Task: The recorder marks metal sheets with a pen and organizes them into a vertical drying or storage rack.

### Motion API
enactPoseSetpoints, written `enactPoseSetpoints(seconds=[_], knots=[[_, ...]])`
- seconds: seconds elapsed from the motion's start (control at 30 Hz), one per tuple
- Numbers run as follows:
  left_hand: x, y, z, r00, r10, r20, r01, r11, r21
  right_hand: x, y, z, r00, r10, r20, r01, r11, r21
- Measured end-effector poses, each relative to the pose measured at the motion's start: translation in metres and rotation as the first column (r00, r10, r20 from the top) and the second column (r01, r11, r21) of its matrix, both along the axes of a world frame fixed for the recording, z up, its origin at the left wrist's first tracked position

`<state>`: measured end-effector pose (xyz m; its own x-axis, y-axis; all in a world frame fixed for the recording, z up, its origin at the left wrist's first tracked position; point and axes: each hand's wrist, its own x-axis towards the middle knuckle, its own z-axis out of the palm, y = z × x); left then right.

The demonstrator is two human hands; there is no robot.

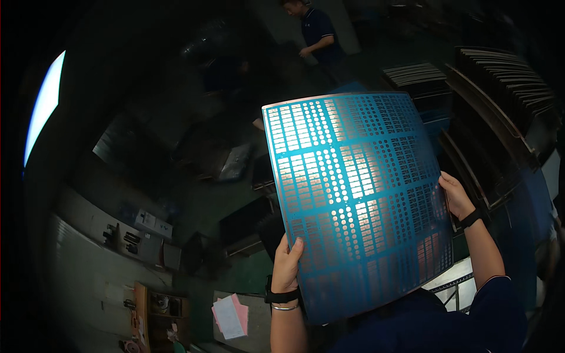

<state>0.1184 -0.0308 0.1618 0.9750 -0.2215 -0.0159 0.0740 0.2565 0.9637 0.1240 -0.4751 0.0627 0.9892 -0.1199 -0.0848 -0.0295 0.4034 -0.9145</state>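
Panel [359, 200] held up centre-right of frame, both hands on it. It's a large thin blue sheet, gridded with rows of small copper-coloured cutouts and pads, tilted slightly with its top edge leaning left.

Left hand [286, 265] has the lower-left edge: thumb on the front face, fingers wrapped behind, grip closed on the sheet. Dark wristband and a thin bracelet on that wrist. Right hand [454, 197] is on the right edge, mid-height, fingers partly showing through the perforations, closed grip on the edge as well. Black wristband there.

Handling, my read: light and thin, springy rather than rigid. It looks faintly bowed in view, though I can't separate that from fisheye bend. Perforated area likely kinks easily if loaded at one corner. Edges probably sharp-ish and the coated face smooth, so pinch at the solid border, two opposing edges, as it's held now. I'd keep fingers off the patterned field.

Surroundings: very dark room. Stacks of similar sheets [506, 82] standing on edge in racks at upper right. Another person [318, 35] in a dark shirt at top centre, well apart. Bright window strip [44, 106] at upper left. Cluttered desk [135, 235] at lower left with small boxes on it; pink and white papers [231, 316] lie bottom centre, just left of my left forearm.
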Motion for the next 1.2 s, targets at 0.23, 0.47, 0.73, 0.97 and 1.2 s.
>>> enactPoseSetpoints(seconds=[0.23, 0.47, 0.73, 0.97, 1.2], knots=[[-0.001, 0.0, -0.003, 0.999, -0.032, 0.014, 0.03, 0.995, 0.098, 0.002, 0.006, 0.003, 0.993, -0.071, 0.09, 0.069, 0.997, 0.029], [0.002, 0.003, -0.011, 0.997, -0.076, 0.011, 0.075, 0.996, 0.04, 0.001, 0.006, 0.007, 0.988, -0.096, 0.124, 0.094, 0.995, 0.025], [0.008, -0.004, -0.021, 0.999, 0.04, 0.007, -0.04, 0.999, 0.022, -0.006, 0.002, 0.011, 0.983, -0.116, 0.14, 0.113, 0.993, 0.026], [0.032, 0.003, -0.06, 0.993, 0.048, -0.105, -0.073, 0.968, -0.242, -0.072, 0.021, 0.051, 0.999, -0.036, -0.007, 0.036, 0.998, -0.059], [0.054, 0.003, -0.085, 0.983, 0.128, -0.129, -0.146, 0.98, -0.135, -0.091, 0.016, 0.115, 0.964, -0.133, 0.229, 0.218, 0.889, -0.402]])
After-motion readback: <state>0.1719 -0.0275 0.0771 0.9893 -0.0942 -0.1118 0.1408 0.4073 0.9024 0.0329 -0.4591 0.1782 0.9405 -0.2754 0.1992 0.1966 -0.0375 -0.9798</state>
